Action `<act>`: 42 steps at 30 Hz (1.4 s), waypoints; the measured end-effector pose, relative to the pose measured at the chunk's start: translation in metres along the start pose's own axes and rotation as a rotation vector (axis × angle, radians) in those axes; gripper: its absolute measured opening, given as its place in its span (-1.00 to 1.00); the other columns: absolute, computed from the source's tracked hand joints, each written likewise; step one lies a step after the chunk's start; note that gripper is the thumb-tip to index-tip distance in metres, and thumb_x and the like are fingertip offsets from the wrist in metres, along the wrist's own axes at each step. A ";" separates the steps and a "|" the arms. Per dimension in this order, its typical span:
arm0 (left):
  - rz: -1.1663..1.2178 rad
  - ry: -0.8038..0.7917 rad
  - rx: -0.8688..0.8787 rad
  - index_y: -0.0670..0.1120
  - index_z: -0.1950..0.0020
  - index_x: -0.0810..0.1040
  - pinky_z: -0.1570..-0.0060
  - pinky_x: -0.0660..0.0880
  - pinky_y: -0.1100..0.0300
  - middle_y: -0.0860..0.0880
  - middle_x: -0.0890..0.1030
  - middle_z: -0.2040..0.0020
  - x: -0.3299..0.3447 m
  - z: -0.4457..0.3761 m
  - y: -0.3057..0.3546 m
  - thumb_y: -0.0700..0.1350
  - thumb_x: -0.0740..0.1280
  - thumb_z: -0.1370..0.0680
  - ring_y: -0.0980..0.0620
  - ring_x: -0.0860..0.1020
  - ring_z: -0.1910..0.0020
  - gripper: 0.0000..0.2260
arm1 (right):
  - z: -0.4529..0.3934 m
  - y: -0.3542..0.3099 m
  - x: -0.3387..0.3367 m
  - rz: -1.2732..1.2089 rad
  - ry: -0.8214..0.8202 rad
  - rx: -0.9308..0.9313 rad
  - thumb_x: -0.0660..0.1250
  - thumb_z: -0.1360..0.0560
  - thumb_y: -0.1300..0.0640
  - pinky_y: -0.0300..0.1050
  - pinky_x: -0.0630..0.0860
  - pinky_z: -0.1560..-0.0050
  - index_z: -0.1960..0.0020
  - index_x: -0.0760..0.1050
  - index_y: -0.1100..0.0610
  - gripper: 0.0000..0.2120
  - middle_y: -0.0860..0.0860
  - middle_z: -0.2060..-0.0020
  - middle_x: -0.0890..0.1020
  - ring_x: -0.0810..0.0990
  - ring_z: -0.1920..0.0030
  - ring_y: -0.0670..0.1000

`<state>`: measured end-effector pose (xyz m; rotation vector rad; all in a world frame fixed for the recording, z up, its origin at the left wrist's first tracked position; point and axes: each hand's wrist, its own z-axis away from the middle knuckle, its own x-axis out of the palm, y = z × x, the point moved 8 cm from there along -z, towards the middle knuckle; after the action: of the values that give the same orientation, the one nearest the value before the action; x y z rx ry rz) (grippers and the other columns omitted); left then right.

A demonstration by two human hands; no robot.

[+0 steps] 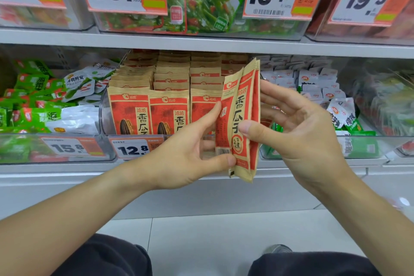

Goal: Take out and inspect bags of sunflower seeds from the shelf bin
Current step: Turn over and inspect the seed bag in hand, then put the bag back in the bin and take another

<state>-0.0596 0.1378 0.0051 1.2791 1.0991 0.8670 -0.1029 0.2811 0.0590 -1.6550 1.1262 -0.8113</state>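
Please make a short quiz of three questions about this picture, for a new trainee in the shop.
1. True or false: both hands hold sunflower seed bags in front of the bin.
2. Which price tag is on that bin? A) 12.8 B) 19.5 C) 15.8
3. How do the held bags stand: upright or flat?

Key:
1. True: the left hand and the right hand each pinch them.
2. A, the 12.8 tag.
3. Upright, fanned slightly apart at the top.

Shelf [201, 172] under clear bins [105, 116]
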 end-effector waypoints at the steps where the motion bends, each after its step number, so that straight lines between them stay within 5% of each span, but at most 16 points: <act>1: 0.006 -0.004 0.008 0.09 -0.65 -0.04 -0.25 0.55 0.14 0.20 0.50 -0.40 0.001 0.001 0.002 -0.26 0.40 -0.54 0.05 0.57 -0.33 -0.16 | 0.000 0.000 -0.001 0.004 0.001 0.000 0.58 -0.20 0.21 -0.17 0.64 -0.04 -0.27 0.57 0.08 -0.37 -0.06 -0.09 0.73 0.72 -0.08 -0.02; 5: 0.053 -0.008 0.051 0.18 -0.55 0.14 -0.17 0.56 0.25 0.16 0.57 -0.32 0.004 0.003 0.015 -0.13 0.39 -0.51 0.05 0.59 -0.29 -0.30 | -0.001 0.001 0.002 -0.020 -0.023 -0.010 0.59 -0.28 0.20 -0.12 0.64 -0.06 -0.27 0.56 0.14 -0.43 0.01 -0.09 0.72 0.71 -0.07 0.01; 8: -0.072 0.005 0.075 -0.01 -0.60 0.13 0.06 0.54 0.41 0.23 0.67 -0.03 0.009 0.005 0.022 -0.21 0.40 -0.52 0.27 0.65 0.05 -0.28 | 0.000 0.007 0.008 0.027 -0.095 -0.009 0.52 -0.44 0.14 0.07 0.64 -0.13 -0.28 0.56 0.16 -0.57 0.07 -0.14 0.70 0.67 -0.17 0.09; 10: -0.141 0.048 0.108 -0.04 -0.61 0.16 0.11 0.52 0.42 0.16 0.66 -0.04 0.007 0.006 0.025 -0.28 0.42 -0.55 0.23 0.63 0.16 -0.29 | -0.001 0.010 0.007 0.102 -0.097 -0.020 0.50 -0.47 0.12 0.00 0.60 -0.17 -0.30 0.55 0.12 -0.58 0.04 -0.17 0.68 0.63 -0.24 0.06; 12: -0.200 0.074 0.152 -0.01 -0.61 0.19 -0.07 0.54 0.35 0.11 0.62 -0.18 0.006 0.008 0.031 -0.26 0.43 -0.56 0.07 0.65 -0.02 -0.31 | -0.003 0.011 0.003 0.086 -0.078 -0.010 0.52 -0.40 0.14 -0.09 0.61 -0.15 -0.37 0.48 0.10 -0.44 0.04 -0.22 0.64 0.61 -0.27 0.03; 15: -0.324 0.062 0.207 -0.08 -0.52 0.34 -0.06 0.47 0.45 0.38 0.60 -0.04 0.008 0.010 0.039 -0.29 0.42 -0.56 0.29 0.61 0.02 -0.45 | -0.008 0.009 -0.005 0.054 -0.142 0.011 0.51 -0.33 0.18 -0.05 0.63 -0.15 -0.48 0.36 0.07 -0.26 0.03 -0.25 0.63 0.64 -0.24 0.03; 17: -0.374 0.100 0.235 0.00 -0.39 0.50 0.01 0.50 0.40 0.37 0.62 0.07 0.004 0.011 0.043 -0.20 0.46 -0.54 0.30 0.61 0.13 -0.57 | -0.010 0.003 -0.007 0.106 -0.273 0.013 0.52 -0.32 0.20 -0.11 0.63 -0.11 -0.38 0.46 0.06 -0.36 0.01 -0.15 0.70 0.70 -0.13 0.03; 20: -0.344 0.180 0.265 0.13 -0.23 0.61 -0.03 0.61 0.28 0.23 0.71 -0.04 -0.006 0.011 0.047 -0.05 0.47 -0.49 0.19 0.69 -0.01 -0.68 | -0.011 -0.009 -0.021 0.201 -0.289 -0.031 0.56 -0.20 0.21 -0.24 0.64 0.04 0.00 0.67 -0.02 -0.62 -0.08 0.11 0.77 0.75 0.07 -0.07; 24: -0.494 0.360 0.379 0.11 -0.31 0.57 -0.12 0.55 0.32 0.19 0.68 -0.14 -0.017 0.011 0.058 0.05 0.49 -0.50 0.18 0.63 -0.14 -0.62 | -0.013 -0.040 -0.041 0.268 -0.079 -0.247 0.55 -0.15 0.27 -0.43 0.57 0.15 0.20 0.69 -0.09 -0.67 -0.31 0.28 0.70 0.69 0.22 -0.29; 30: -0.708 0.511 0.288 0.02 -0.48 0.39 -0.30 0.33 0.44 0.17 0.52 -0.26 -0.031 -0.004 0.041 -0.02 0.44 -0.51 0.29 0.44 -0.28 -0.45 | -0.021 -0.046 -0.078 0.299 0.291 -0.444 0.58 -0.30 0.35 -0.35 0.59 0.04 0.00 0.53 0.21 -0.66 -0.38 0.22 0.69 0.70 0.13 -0.27; 36: -0.846 0.415 0.203 0.04 -0.53 0.33 -0.31 0.02 0.63 0.14 0.38 -0.44 -0.018 -0.025 0.020 -0.02 0.43 -0.57 0.32 0.22 -0.42 -0.45 | -0.047 -0.002 -0.067 0.597 0.190 -0.333 0.52 -0.48 0.15 -0.21 0.60 -0.11 -0.08 0.62 -0.08 -0.78 -0.37 0.12 0.67 0.67 0.04 -0.23; 42: -0.853 0.434 0.202 0.03 -0.52 0.34 -0.31 0.04 0.59 0.14 0.40 -0.43 -0.019 -0.032 0.013 0.00 0.40 -0.58 0.29 0.24 -0.43 -0.47 | -0.069 0.017 -0.060 0.747 0.099 -0.273 0.41 -0.59 0.19 -0.18 0.60 -0.05 -0.04 0.61 -0.04 -0.87 -0.17 0.07 0.66 0.66 0.04 -0.12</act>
<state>-0.0945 0.1304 0.0220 0.6487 1.9165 0.3785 -0.1905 0.3115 0.0652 -1.2448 1.8256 -0.2615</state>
